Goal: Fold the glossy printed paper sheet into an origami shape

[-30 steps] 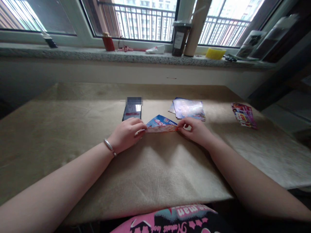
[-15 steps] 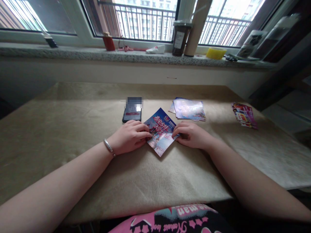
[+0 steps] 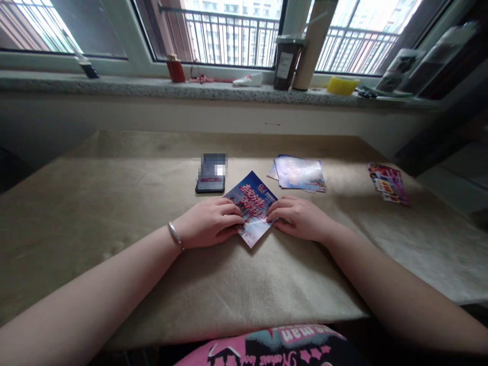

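A square printed flyer (image 3: 251, 203), blue and pink with red lettering, lies turned like a diamond on the table in front of me. My left hand (image 3: 215, 221) grips its left side, fingers curled over the edge and fingertips on the print. On the opposite side my right hand (image 3: 299, 216) holds the flyer the same way, thumb partly hidden. Between the fingertips the sheet looks slightly bent, with a bright streak across its lower half. A phone (image 3: 210, 175) rests just beyond my left hand, its screen partly blurred out.
Behind my right hand lies a small stack of similar flyers (image 3: 301, 174). Several red and pink printed cards (image 3: 389, 184) are fanned near the right edge. A tan cloth covers the table (image 3: 125, 213). On the windowsill (image 3: 152, 87) stand a dark lidded cup (image 3: 286, 63) and yellow tape (image 3: 343, 86).
Both hands have shifted inward along the flyer, bringing the fingertips closer together over its print. A bright streak now crosses its lower half. The camera view has moved slightly.
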`<state>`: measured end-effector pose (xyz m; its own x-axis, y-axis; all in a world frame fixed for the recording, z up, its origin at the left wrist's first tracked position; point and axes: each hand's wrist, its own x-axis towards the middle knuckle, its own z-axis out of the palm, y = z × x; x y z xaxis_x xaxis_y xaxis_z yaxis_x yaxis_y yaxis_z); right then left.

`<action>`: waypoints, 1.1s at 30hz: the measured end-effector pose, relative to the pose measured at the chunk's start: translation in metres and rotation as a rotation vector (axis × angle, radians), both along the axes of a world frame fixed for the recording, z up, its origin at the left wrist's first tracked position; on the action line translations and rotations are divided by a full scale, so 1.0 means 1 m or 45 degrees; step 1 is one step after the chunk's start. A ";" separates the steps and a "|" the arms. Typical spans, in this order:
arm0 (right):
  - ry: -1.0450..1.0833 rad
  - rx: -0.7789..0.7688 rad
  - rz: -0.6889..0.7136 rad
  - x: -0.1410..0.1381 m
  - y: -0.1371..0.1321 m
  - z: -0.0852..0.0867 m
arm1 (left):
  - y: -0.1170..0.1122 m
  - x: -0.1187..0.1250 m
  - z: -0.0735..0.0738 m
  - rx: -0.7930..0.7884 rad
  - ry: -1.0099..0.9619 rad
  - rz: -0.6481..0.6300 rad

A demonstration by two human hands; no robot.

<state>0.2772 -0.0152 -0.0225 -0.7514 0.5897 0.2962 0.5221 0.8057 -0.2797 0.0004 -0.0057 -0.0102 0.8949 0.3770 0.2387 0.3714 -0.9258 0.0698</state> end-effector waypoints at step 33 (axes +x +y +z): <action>0.089 -0.105 -0.166 -0.018 -0.004 -0.003 | -0.009 0.015 0.004 -0.254 -0.066 0.169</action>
